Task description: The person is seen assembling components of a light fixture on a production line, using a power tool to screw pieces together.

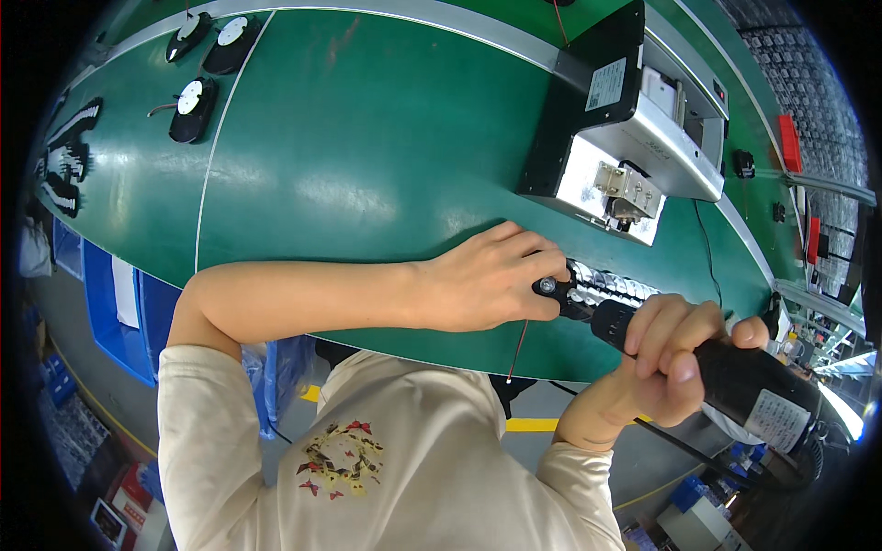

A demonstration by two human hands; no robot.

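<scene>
My right hand (675, 354) is wrapped around a black corded electric screwdriver (763, 390), which lies tilted, its nose pointing left toward my left hand. Near that nose, my left hand (491, 280) has its fingers bent over a small black part (548, 286) with a round screw-like spot. Most of this part is hidden under the fingers, so its kind does not show. A thin red wire (519, 351) with a small white plug hangs below it at the table's near edge. Just right of my left fingertips lies a shiny silver-and-black ridged piece (616, 283), partly covered by the screwdriver.
A black-and-silver box-shaped machine (597, 138) stands beyond my hands on the green table (367, 110). Three black oval parts with white discs, one of them here (191, 108), lie at far left beside striped black-and-white pieces (69, 156). Blue bins (115, 308) sit below the left edge.
</scene>
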